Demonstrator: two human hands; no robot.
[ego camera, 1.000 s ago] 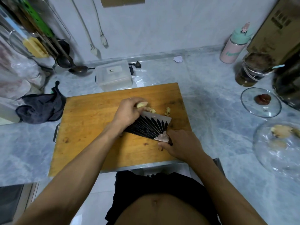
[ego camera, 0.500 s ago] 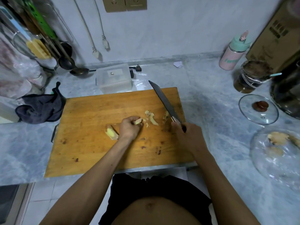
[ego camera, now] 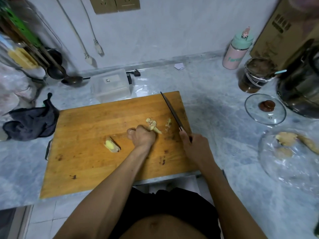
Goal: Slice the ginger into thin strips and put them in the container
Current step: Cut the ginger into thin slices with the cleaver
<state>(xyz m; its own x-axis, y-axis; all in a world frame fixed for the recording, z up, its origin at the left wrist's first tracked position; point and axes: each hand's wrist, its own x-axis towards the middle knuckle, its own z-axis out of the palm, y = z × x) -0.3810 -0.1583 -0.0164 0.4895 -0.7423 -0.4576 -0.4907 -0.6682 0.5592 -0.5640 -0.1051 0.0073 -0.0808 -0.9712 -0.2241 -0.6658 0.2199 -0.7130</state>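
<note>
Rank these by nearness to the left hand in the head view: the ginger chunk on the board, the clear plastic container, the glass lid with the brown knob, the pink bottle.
1. ginger chunk, on the cutting board just left of the left hand.
2. clear plastic container, behind the board.
3. glass lid, far right on the counter.
4. pink bottle, back right by the wall.

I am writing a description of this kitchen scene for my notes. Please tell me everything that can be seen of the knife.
The knife has a long, dark, narrow-looking blade, seen almost edge-on, that looks like metal. Its handle is mostly hidden inside the right hand, which grips it. The blade points away from the person toward the wall, over the right part of the wooden cutting board. It lies just right of the small ginger pieces. Whether the edge touches the board cannot be told.
</note>
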